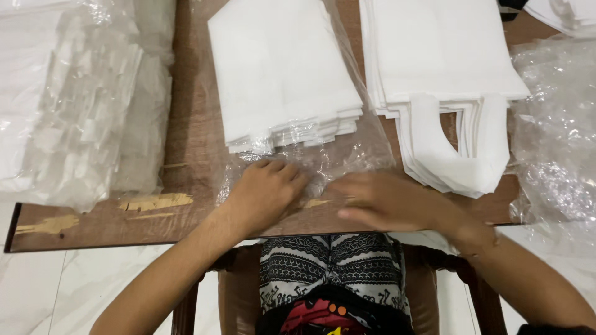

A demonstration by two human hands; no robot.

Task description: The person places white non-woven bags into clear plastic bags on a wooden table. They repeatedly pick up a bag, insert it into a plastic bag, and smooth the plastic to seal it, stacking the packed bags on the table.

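A stack of folded white fabric bags (279,68) lies inside a clear plastic wrapper (363,146) on the brown wooden table (192,155). My left hand (270,189) rests palm down on the wrapper's open near end, fingers curled on the plastic. My right hand (388,201), blurred, lies flat on the same plastic flap just to the right. Both hands press the loose plastic near the table's front edge.
A second stack of white bags with cut-out handles (447,93) lies at the right. Crumpled clear plastic (559,149) fills the far right. Bundles of plastic-wrapped material (81,99) sit at the left. A wooden chair (236,291) and patterned clothing (332,267) are below.
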